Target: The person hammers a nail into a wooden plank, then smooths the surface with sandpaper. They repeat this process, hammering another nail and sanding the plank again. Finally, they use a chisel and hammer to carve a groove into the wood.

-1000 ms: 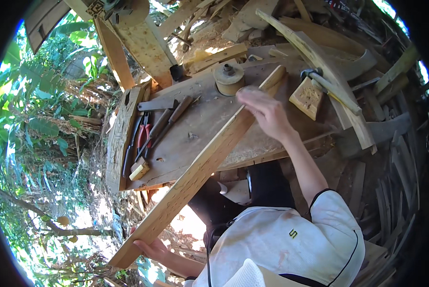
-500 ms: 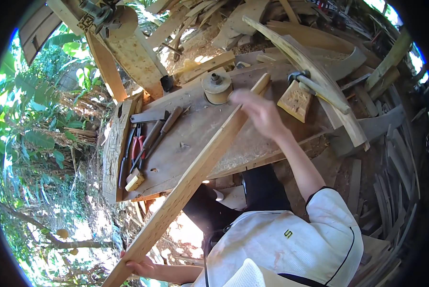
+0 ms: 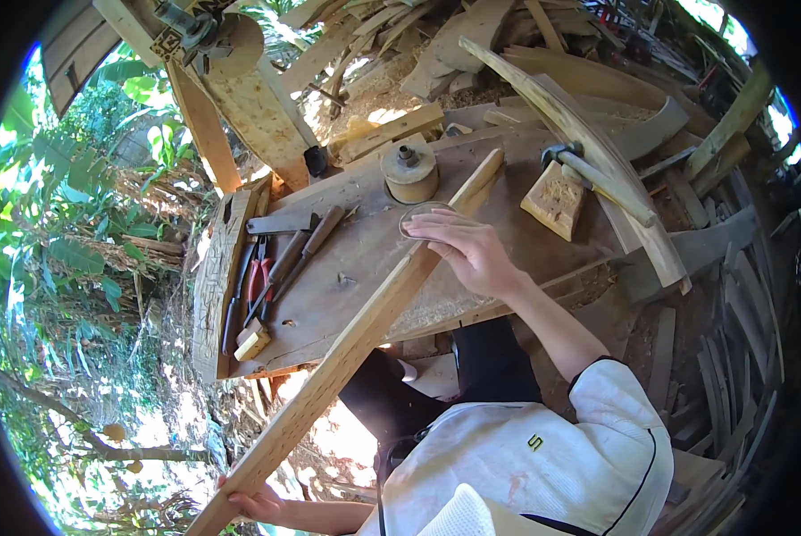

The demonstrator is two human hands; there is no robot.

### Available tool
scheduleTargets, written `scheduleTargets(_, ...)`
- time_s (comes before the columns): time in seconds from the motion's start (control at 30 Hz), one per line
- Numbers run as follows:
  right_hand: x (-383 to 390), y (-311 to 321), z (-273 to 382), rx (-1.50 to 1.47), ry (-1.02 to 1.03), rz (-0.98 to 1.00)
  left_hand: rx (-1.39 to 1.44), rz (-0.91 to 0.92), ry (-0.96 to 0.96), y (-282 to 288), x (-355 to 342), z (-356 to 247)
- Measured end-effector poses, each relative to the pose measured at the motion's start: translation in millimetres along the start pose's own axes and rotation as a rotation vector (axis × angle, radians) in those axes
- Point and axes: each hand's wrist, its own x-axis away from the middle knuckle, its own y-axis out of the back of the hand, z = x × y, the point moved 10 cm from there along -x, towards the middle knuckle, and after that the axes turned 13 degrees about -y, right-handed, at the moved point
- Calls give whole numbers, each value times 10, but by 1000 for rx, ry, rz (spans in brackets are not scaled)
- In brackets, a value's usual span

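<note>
A long pale wooden plank (image 3: pixel 355 335) slants from the lower left across the workbench (image 3: pixel 347 268). My left hand (image 3: pixel 247 498) is closed around its lower end. My right hand (image 3: pixel 463 247) rests over the plank's upper part, fingers together on a thin round pad (image 3: pixel 414 217), partly hidden under them. A round wooden block with a metal stud (image 3: pixel 409 177) stands just beyond. Wooden-handled tools (image 3: pixel 302 257) and red-handled pliers (image 3: pixel 259 279) lie left of the plank. A hammer (image 3: pixel 586 170) lies to the right by a squarish wood block (image 3: pixel 550 204).
A curved long board (image 3: pixel 659 246) lies along the bench's right side. A wooden post with a metal fitting (image 3: pixel 258 107) rises at the upper left. Offcuts (image 3: pixel 454 45) are piled behind and strips (image 3: pixel 722 375) at the right. Green plants (image 3: pixel 75 250) fill the left.
My right hand has moved down and toward me along the plank, and a round pad now shows under its fingers. The plank's lower end and my left hand have shifted slightly down and left.
</note>
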Motion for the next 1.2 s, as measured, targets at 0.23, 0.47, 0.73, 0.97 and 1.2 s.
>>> scheduleTargets(0.23,-137,298,-510,66,-236,-26,51,31,-71,310,-88,48)
scheduleTargets(0.47,-143,588,-877,57,-391,-117,87,121,-108,-76,-189,-15)
scheduleTargets(0.73,-140,437,-809,15,-332,-200,126,204,-156,-340,-158,-186)
scheduleTargets(0.97,-109,185,-390,-67,-193,-94,157,284,-233,-523,-129,-378)
scheduleTargets(1.2,-9,-155,34,-77,-47,46,185,334,-271,-933,-156,-366)
